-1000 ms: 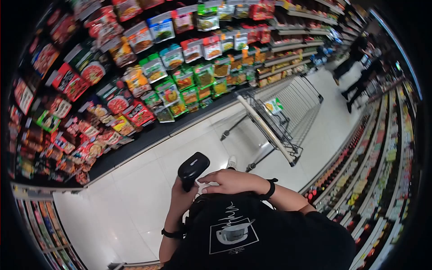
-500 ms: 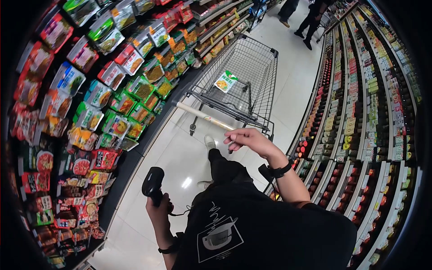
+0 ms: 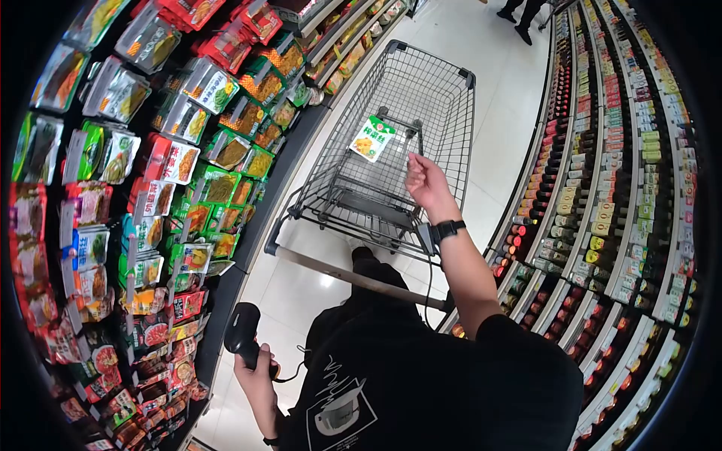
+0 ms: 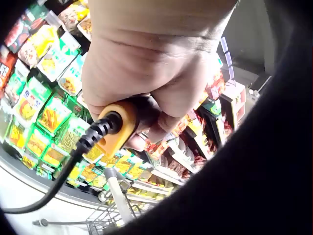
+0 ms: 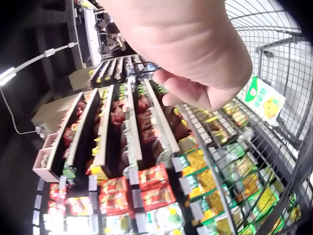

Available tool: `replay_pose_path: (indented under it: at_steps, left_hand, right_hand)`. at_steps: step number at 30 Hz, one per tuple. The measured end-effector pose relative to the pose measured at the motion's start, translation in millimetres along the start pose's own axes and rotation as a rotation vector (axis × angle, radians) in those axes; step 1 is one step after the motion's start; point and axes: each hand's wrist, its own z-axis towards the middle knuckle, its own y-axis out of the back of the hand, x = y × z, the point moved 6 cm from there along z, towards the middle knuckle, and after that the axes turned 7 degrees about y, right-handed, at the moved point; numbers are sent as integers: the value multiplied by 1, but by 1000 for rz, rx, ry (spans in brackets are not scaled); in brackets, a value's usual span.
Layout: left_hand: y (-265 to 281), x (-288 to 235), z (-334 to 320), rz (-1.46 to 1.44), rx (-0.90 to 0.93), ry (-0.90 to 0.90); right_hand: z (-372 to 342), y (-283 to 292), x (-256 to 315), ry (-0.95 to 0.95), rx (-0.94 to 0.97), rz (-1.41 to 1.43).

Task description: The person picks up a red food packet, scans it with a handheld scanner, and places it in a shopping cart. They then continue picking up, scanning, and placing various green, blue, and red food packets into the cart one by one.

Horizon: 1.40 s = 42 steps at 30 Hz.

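Note:
In the head view my left hand [image 3: 256, 379] grips the handle of a black barcode scanner [image 3: 242, 328] at the lower left, its head pointing up. The left wrist view shows the scanner's orange butt [image 4: 122, 128] with a black cable [image 4: 61, 181] running from it. My right hand [image 3: 427, 184] reaches over the wire shopping cart [image 3: 472, 113], fingers loosely curled and holding nothing. A green and white food packet [image 3: 372, 139] lies in the cart, just left of that hand. The right wrist view also shows the packet [image 5: 264, 99], beyond the wire mesh.
Shelves of hanging food packets [image 3: 218, 188] line the left side; shelves of jars and bottles [image 3: 594, 195] curve along the right. The cart's handle [image 3: 342, 273] crosses in front of my body. Another person's legs [image 3: 526, 19] stand far up the aisle, on the pale tiled floor [image 3: 492, 143].
The view has turned and the cart now stands straight ahead and closer. My right hand has moved from my front, past the handle, to over the basket. My left hand keeps holding the scanner.

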Motion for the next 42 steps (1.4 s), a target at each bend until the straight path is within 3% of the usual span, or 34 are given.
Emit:
replay_pose_path:
  at_steps: [5, 6, 10, 18, 21, 26, 31, 32, 35, 40, 42]
  left_hand:
    - [-11, -26, 6, 92, -42, 82]
    - [-10, -27, 11, 101, -49, 92]
    - [-13, -37, 25, 80, -84, 124]
    - [-6, -39, 33, 111, -220, 185]
    - [-10, -52, 30, 176, -196, 205]
    - [-21, -61, 37, 181, -300, 273]
    - [-7, -37, 49, 229, -295, 309]
    - [-20, -49, 50, 230, -304, 342]
    - [-25, -52, 55, 176, -317, 427]
    - [-29, -55, 66, 203, -318, 427]
    - [-28, -56, 69, 226, -324, 433]
  right_hand:
    - [121, 58, -5, 34, -233, -151]
    - [149, 83, -11, 8, -182, -153]
    - [186, 114, -36, -55, -345, -322]
    - [241, 147, -73, -81, -419, -650]
    - [275, 161, -77, -118, -384, -829]
    - [340, 181, -82, -38, -466, -1040]
    - [387, 188, -88, 71, -604, -1246]
    - [411, 214, -94, 104, -565, -1190]
    - [422, 210, -97, 170, -854, -1346]
    - [394, 148, -93, 90, -1039, -1246]
    - [421, 180, -96, 108, -862, -1237]
